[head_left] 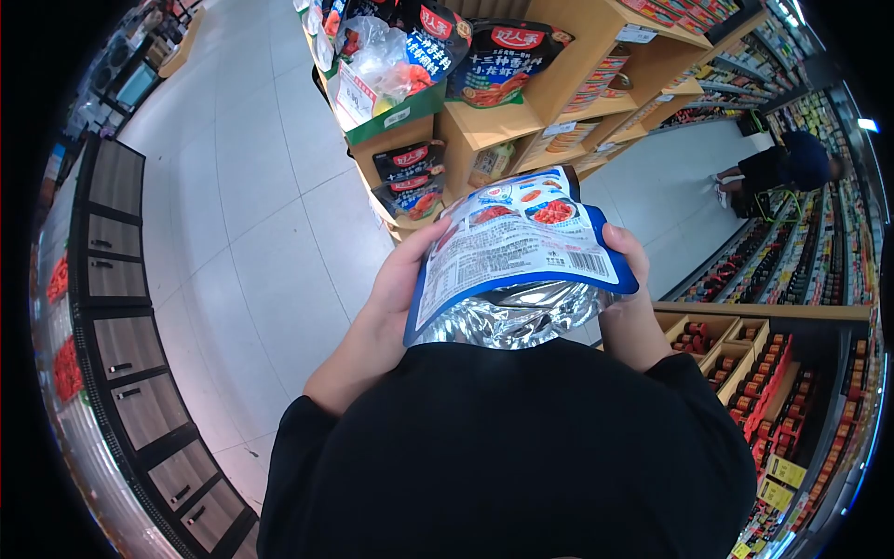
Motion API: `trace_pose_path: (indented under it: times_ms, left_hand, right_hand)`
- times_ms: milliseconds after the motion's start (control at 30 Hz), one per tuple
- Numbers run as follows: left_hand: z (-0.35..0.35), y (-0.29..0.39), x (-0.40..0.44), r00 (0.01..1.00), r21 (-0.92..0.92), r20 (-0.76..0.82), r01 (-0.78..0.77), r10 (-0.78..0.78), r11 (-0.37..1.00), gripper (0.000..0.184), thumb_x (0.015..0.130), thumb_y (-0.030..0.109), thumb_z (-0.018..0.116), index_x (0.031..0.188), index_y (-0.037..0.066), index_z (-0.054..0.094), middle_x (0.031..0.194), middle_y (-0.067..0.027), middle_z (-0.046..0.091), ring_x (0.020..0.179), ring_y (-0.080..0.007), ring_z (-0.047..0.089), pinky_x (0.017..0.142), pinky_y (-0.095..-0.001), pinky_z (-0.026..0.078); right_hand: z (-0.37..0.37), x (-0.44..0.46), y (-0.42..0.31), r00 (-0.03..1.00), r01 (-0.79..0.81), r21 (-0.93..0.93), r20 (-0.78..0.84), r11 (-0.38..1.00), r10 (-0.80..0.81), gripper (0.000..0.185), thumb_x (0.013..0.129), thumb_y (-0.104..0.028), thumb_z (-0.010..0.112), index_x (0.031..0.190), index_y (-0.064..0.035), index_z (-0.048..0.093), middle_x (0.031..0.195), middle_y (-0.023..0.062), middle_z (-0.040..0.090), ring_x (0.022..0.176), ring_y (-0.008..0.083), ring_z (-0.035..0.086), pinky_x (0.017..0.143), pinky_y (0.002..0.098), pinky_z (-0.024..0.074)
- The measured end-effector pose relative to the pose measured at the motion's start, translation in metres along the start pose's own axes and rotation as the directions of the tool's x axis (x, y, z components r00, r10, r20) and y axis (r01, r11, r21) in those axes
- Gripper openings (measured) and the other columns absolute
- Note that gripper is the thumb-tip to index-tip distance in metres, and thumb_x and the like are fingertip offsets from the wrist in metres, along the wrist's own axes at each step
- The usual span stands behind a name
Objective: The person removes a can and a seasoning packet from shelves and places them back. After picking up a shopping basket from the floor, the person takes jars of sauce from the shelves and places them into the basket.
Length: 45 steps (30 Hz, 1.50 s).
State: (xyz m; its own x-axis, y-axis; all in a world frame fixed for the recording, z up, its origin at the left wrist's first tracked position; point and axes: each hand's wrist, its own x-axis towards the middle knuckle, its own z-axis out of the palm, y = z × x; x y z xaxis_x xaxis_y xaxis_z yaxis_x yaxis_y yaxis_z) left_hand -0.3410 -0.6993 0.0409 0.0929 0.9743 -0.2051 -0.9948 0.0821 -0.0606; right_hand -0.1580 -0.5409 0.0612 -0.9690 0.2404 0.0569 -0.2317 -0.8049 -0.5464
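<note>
Between my hands is a blue-edged foil seasoning pouch [517, 247], held up close to my chest. Its printed back, with food pictures, small text and a barcode, faces up, and a crinkled silver part shows at the near end. My left hand [400, 279] grips the left edge, with its fingers mostly hidden beneath. On the right edge, my right hand [629, 261] has its thumb on top and its other fingers largely out of sight. Beyond the pouch, black seasoning pouches [503, 63] stand on a wooden display shelf [494, 124].
A green-edged display box [399, 114] with more pouches is ahead. Along the left runs a row of cabinets [130, 345] beside the tiled floor [242, 186]. Jars fill a wooden rack [759, 382] at right. A person [792, 168] bends by the far right shelves.
</note>
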Motion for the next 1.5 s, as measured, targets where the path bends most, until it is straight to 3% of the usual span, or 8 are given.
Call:
trace_pose_path:
  times_ms: [133, 233, 333, 400, 833, 933, 1000, 1500]
  left_hand:
    - [0.007, -0.001, -0.002, 0.998, 0.013, -0.062, 0.032, -0.031, 0.999, 0.042, 0.094, 0.023, 0.047, 0.123, -0.007, 0.045, 0.112, -0.0227, 0.059, 0.096, -0.0292, 0.064, 0.083, -0.0394, 0.054]
    - [0.038, -0.019, -0.016, 0.880, 0.676, -0.165, -0.229, 0.446, 0.700, 0.041, 0.094, 0.022, 0.046, 0.123, -0.007, 0.045, 0.112, -0.0229, 0.059, 0.096, -0.0292, 0.064, 0.083, -0.0395, 0.054]
    - [0.028, -0.010, -0.015, 0.883, 0.653, -0.173, -0.229, 0.436, 0.722, 0.041, 0.094, 0.022, 0.046, 0.123, -0.007, 0.045, 0.112, -0.0231, 0.059, 0.096, -0.0292, 0.064, 0.084, -0.0394, 0.054]
    - [0.002, 0.006, -0.009, 0.999, -0.004, -0.030, -0.015, 0.015, 1.000, 0.042, 0.094, 0.023, 0.046, 0.123, -0.007, 0.045, 0.113, -0.0235, 0.059, 0.096, -0.0296, 0.064, 0.083, -0.0396, 0.054]
    - [0.008, 0.007, -0.033, 0.994, 0.021, -0.097, -0.054, 0.056, 0.998, 0.045, 0.092, 0.024, 0.049, 0.124, -0.008, 0.044, 0.112, -0.0240, 0.059, 0.096, -0.0300, 0.064, 0.083, -0.0392, 0.054]
    - [0.024, -0.003, -0.041, 0.834, 0.708, -0.118, -0.309, 0.539, 0.634, 0.045, 0.092, 0.024, 0.049, 0.124, -0.007, 0.044, 0.114, -0.0237, 0.058, 0.098, -0.0302, 0.063, 0.084, -0.0396, 0.054]
    - [-0.001, 0.019, -0.032, 0.996, 0.017, -0.067, -0.050, 0.051, 0.999, 0.045, 0.092, 0.025, 0.048, 0.125, -0.007, 0.044, 0.115, -0.0235, 0.057, 0.100, -0.0304, 0.062, 0.086, -0.0401, 0.053]
    - [0.002, 0.014, 0.020, 0.981, 0.109, -0.088, -0.161, 0.170, 0.981, 0.046, 0.095, 0.029, 0.048, 0.128, -0.002, 0.041, 0.122, -0.0210, 0.053, 0.106, -0.0287, 0.059, 0.088, -0.0410, 0.052]
  right_hand:
    - [-0.001, 0.004, 0.001, 0.997, -0.017, 0.056, 0.071, 0.998, 0.013, 0.059, 0.089, -0.031, 0.052, 0.129, 0.0091, 0.037, 0.127, 0.0247, 0.049, 0.116, 0.0310, 0.053, 0.099, 0.0415, 0.0418]
    - [0.002, 0.008, 0.003, 0.993, -0.001, 0.087, 0.114, 0.996, -0.009, 0.059, 0.089, -0.033, 0.050, 0.129, 0.0092, 0.038, 0.127, 0.0245, 0.049, 0.115, 0.0316, 0.053, 0.099, 0.0421, 0.0414]
    - [0.005, 0.012, 0.003, 0.986, -0.021, 0.097, 0.168, 0.995, 0.004, 0.059, 0.090, -0.033, 0.049, 0.129, 0.0093, 0.039, 0.128, 0.0240, 0.049, 0.115, 0.0318, 0.053, 0.099, 0.0421, 0.0412]
    - [0.007, 0.014, 0.004, 0.974, -0.077, 0.157, 0.221, 0.985, 0.041, 0.059, 0.090, -0.033, 0.049, 0.129, 0.0094, 0.039, 0.128, 0.0241, 0.049, 0.116, 0.0317, 0.053, 0.099, 0.0421, 0.0411]
    - [0.010, 0.020, 0.022, 0.994, -0.060, 0.055, 0.098, 0.997, 0.055, 0.062, 0.088, -0.030, 0.052, 0.131, 0.0100, 0.033, 0.129, 0.0257, 0.047, 0.116, 0.0320, 0.052, 0.099, 0.0416, 0.0419]
    - [0.010, 0.021, 0.025, 0.995, -0.069, 0.026, 0.076, 0.997, 0.067, 0.063, 0.088, -0.031, 0.053, 0.131, 0.0094, 0.032, 0.129, 0.0253, 0.047, 0.116, 0.0314, 0.052, 0.099, 0.0413, 0.0419]
    - [0.008, 0.021, 0.025, 0.995, -0.086, -0.007, 0.048, 0.996, 0.087, 0.064, 0.087, -0.031, 0.054, 0.131, 0.0090, 0.032, 0.129, 0.0249, 0.047, 0.116, 0.0309, 0.052, 0.099, 0.0409, 0.0420]
    - [-0.015, 0.042, -0.029, 0.980, -0.193, -0.039, -0.061, 0.980, 0.191, 0.058, 0.087, -0.024, 0.054, 0.130, 0.0087, 0.034, 0.124, 0.0234, 0.051, 0.112, 0.0280, 0.056, 0.095, 0.0375, 0.0453]
